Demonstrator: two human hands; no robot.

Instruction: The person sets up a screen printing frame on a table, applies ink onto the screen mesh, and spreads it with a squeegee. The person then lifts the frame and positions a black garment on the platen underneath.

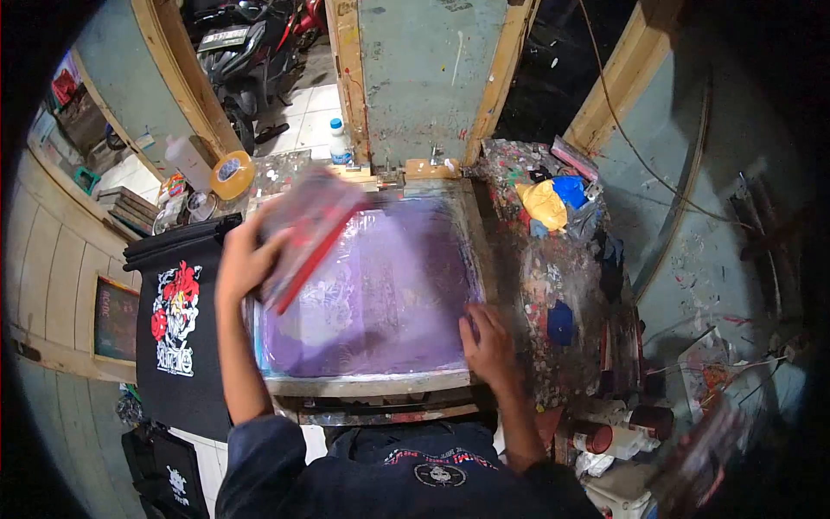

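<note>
My left hand (245, 259) is closed around one side of a broad, ink-stained squeegee (318, 227), blurred by motion, with red along its lower edge. It is tilted over the upper left part of a printing screen (389, 294). The screen's mesh is purple, with paler patches and a faint design, and its wooden frame lies flat in front of me. My right hand (490, 343) is at the right side of the screen, fingers curled over the frame's edge. A dark shadow falls across the mesh.
Left of the screen hangs black printed fabric (180, 320). Behind it are a tape roll (232, 175) and a blue-capped bottle (340, 143). A paint-spattered bench (553, 268) on the right bears yellow and blue cloths (545, 203). Ink jars (592, 436) stand lower right.
</note>
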